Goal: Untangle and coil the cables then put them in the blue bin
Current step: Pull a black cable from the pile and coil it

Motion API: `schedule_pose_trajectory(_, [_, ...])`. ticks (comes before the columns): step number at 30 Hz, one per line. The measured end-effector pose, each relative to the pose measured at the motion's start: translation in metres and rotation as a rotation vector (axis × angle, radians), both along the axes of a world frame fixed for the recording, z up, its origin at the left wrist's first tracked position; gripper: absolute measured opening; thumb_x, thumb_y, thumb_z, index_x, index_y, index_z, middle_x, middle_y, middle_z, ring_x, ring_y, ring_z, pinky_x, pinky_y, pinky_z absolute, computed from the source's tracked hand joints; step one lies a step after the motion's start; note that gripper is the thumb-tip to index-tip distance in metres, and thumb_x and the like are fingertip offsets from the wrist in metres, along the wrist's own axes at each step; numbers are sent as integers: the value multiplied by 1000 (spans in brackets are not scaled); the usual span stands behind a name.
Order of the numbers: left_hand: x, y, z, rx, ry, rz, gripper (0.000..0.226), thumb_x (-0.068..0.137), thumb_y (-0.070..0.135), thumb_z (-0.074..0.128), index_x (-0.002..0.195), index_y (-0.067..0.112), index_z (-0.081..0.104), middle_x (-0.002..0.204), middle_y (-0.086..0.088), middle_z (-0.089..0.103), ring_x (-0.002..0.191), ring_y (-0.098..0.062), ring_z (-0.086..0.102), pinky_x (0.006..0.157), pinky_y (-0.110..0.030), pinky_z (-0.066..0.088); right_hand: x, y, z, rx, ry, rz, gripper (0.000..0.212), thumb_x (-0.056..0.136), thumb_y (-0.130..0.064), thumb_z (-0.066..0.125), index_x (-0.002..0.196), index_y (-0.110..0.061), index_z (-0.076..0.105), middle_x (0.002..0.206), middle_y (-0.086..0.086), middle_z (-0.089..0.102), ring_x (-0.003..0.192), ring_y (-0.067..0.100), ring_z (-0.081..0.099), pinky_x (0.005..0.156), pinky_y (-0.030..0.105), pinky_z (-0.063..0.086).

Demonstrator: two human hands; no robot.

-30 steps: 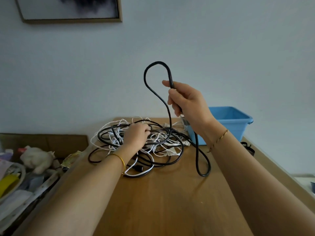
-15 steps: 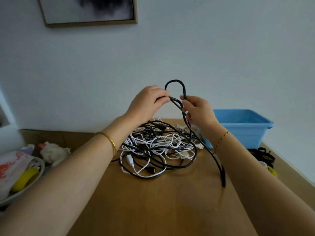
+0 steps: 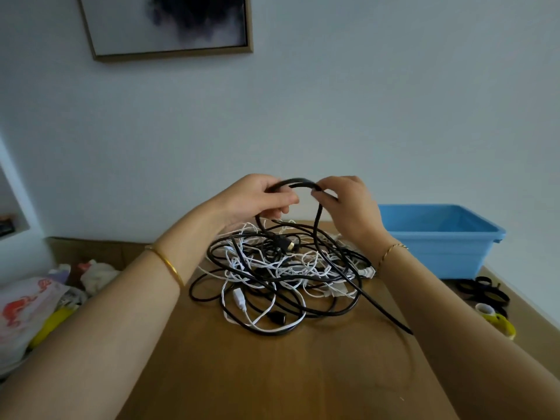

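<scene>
With my left hand [image 3: 257, 197] and right hand [image 3: 348, 201] both gripping the black cable [image 3: 298, 183] above the pile [image 3: 281, 268], I should feed loops evenly.

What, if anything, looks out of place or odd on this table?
Only the expected mess: black and white cables lie in one tangled heap on the table, none coiled. Both the left hand and right hand grip a loop of thick black cable above it. The blue bin stands upright, undamaged.

Soft dim daylight, faint shadows, wide-angle edge warping, slight softness.
</scene>
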State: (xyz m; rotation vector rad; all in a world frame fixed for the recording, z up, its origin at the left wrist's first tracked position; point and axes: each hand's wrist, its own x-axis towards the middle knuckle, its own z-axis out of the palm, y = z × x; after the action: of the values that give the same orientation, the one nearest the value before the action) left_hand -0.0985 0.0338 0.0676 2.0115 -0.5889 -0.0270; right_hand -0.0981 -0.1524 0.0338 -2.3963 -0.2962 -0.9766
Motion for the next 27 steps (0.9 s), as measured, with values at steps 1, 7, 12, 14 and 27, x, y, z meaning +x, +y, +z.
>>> schedule_pose_trajectory(1, [2, 6, -3, -9, 26, -16, 12, 93, 11, 58, 99, 3, 65, 79, 0, 66, 75, -11, 63, 74, -22, 54, 1, -2, 2, 79, -11, -7, 21, 95, -28, 52, 105, -16, 67, 99, 5, 66, 107, 24, 49, 78, 39, 43])
schedule_pose_trajectory(7, [0, 13, -9, -501, 246, -258, 23, 99, 18, 39, 95, 6, 58, 57, 3, 39, 54, -11, 44, 79, -41, 56, 15, 7, 2, -20, 45, -154, 27, 98, -24, 44, 97, -6, 64, 97, 10, 64, 106, 30, 48, 77, 38, 41])
schedule_pose_trajectory(12, [5, -4, 7, -842, 359, -381, 24, 90, 14, 40, 104, 3, 57, 61, 4, 45, 49, -6, 34, 50, -19, 35, 19, 31, -13, 126, 141, -32, 18, 92, -16, 52, 80, -4, 58, 77, 9, 59, 74, 25, 54, 64, 34, 37])
schedule_pose_trajectory(14, [11, -9, 9, -912, 374, -348, 24, 91, 2, 36, 108, -1, 52, 73, -2, 59, 53, -6, 40, 50, -18, 37, 16, 39, -17, 333, 413, 180, 10, 89, -11, 53, 82, -5, 55, 71, 7, 63, 67, 22, 56, 64, 35, 47])
schedule_pose_trajectory(27, [50, -18, 6, -928, 118, -3, 34, 100, 2, 40, 134, 2, 42, 107, -8, 64, 98, -22, 63, 100, -41, 43, -20, 33, -22, 106, 662, 370, 19, 88, -16, 55, 89, 2, 63, 63, 0, 68, 59, 10, 49, 59, 26, 40])
